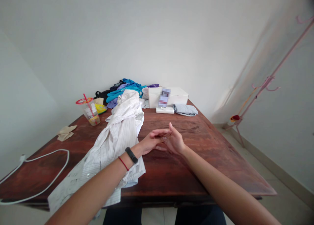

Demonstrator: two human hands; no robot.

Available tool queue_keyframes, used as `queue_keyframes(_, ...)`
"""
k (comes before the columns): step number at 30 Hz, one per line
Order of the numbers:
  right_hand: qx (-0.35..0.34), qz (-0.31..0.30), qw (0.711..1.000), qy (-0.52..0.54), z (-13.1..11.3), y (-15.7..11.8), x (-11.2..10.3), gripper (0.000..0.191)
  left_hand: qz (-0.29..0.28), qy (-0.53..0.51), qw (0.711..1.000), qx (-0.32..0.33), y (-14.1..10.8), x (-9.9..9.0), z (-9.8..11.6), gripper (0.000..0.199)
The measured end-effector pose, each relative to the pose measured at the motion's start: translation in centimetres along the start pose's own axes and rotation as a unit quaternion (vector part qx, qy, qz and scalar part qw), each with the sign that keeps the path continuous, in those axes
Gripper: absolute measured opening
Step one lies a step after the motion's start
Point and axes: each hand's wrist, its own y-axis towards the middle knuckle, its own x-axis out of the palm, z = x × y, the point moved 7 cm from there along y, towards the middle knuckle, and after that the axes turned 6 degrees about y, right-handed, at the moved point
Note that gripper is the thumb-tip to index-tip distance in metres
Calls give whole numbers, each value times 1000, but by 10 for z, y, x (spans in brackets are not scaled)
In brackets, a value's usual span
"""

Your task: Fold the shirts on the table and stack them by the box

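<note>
My left hand [150, 142], with a black wristband and a red cord at its wrist, meets my right hand [175, 141] above the middle of the table. Their fingers touch and overlap, and nothing shows between them. The left fingers are stretched out; on the right hand the thumb points up and the fingers are partly hidden behind the left ones. A white striped shirt [122, 128] lies rumpled along the table, partly under my left forearm, and hangs over the near edge.
Behind the shirt is a heap of blue, purple and black clothes [129, 89]. A white box [178, 95], a propped phone [164, 99] and folded grey cloth [185, 109] stand back right. Leftward are a plastic cup [91, 112], a crumpled napkin [66, 132] and a white cable [52, 150].
</note>
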Motion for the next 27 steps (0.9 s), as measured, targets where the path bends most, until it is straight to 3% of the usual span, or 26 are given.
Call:
queue_keyframes(4, -5, 14, 999, -50, -10, 4, -10, 64, -7, 29, 999, 17, 0, -5, 11, 47)
queue_keyframes(6, -40, 52, 988, -140, -23, 9, -29, 55, 6, 30, 999, 28, -1, -15, 18, 55)
queue_keyframes(8, -81, 105, 955, -264, -42, 15, -56, 47, 55, 25, 997, 41, -2, -33, 27, 61)
queue_keyframes(10, -105, 165, 894, -403, -64, 23, -87, 45, 120, 19, 991, 47, -4, -52, 34, 60)
queue_keyframes(11, -113, 199, 844, -484, -78, 27, -102, 45, 148, 16, 988, 49, -6, -60, 37, 57)
queue_keyframes(13, -101, 252, 701, -659, -102, 35, -129, 38, 177, 10, 983, 53, -8, -70, 41, 52)
queue_keyframes(15, -84, 286, 625, -722, -123, 42, -155, 33, 186, 4, 981, 54, -9, -73, 42, 49)
queue_keyframes(21, 0, 331, 504, -798, -149, 52, -216, 52, 195, 6, 980, 42, -9, -70, 39, 43)
queue_keyframes(27, 56, 299, 440, -845, -136, 60, -246, 49, 184, 7, 982, 30, -10, -66, 36, 37)
